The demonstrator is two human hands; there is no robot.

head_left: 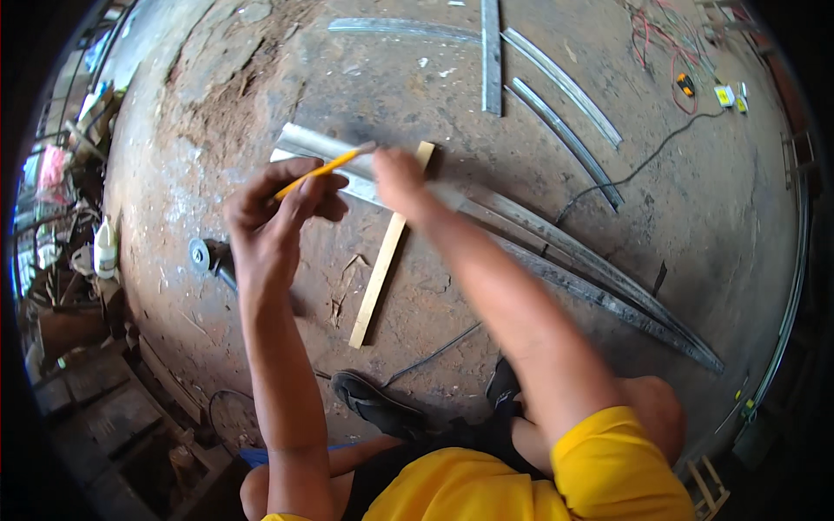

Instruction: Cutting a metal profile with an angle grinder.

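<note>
My left hand (276, 208) is closed around a yellow pencil (340, 162), whose far end points up and to the right. At that end is my right hand (400, 184), blurred by motion, its fingers curled together. Whatever it may hold is hidden or too smeared to name. Beneath both hands lie long grey metal channels (582, 282), running from upper left to lower right. They rest across a pale wooden strip (379, 280) on the floor. Beside my left wrist stands a tool with a round grey disc (201, 253), like an angle grinder, partly hidden by the forearm.
Several more metal strips (565, 87) lie at the far side. A black cable (665, 143) crosses the floor on the right, near a tape measure (685, 84) and red wires (647, 39). Clutter and a white bottle (105, 249) line the left edge. My sandal (373, 404) is close below.
</note>
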